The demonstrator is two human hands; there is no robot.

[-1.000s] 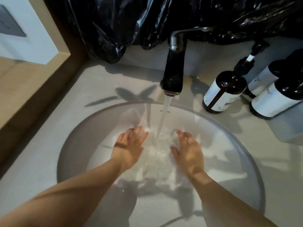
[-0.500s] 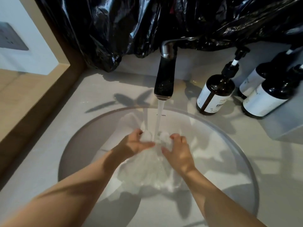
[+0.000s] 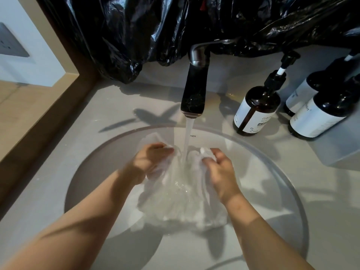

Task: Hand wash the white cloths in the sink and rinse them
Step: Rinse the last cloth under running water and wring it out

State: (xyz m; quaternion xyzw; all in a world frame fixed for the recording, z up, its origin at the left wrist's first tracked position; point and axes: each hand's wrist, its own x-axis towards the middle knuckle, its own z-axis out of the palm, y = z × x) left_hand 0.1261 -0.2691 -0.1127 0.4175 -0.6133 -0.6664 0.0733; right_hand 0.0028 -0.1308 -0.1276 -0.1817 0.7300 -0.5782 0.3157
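under the running tap (image 3: pixel 192 90), both hands grip the white cloth (image 3: pixel 181 201): left hand (image 3: pixel 150 160) & right hand (image 3: pixel 220 172) bunched on it. cloth's soaked, looks mid-wash; scrubbing, rinsing prob left.

the cloth (image 3: pixel 181 203) lies in the sink (image 3: pixel 292 191), under the tap (image 3: pixel 192 94) that stands behind the bowl. the left hand (image 3: pixel 150 160) is on the cloth's left side and the right hand (image 3: pixel 220 172) on its right, the stream between them. three bottles (image 3: pixel 255 112) stand on the counter (image 3: pixel 58 172) right of the tap, with a bag (image 3: pixel 136 36) behind.
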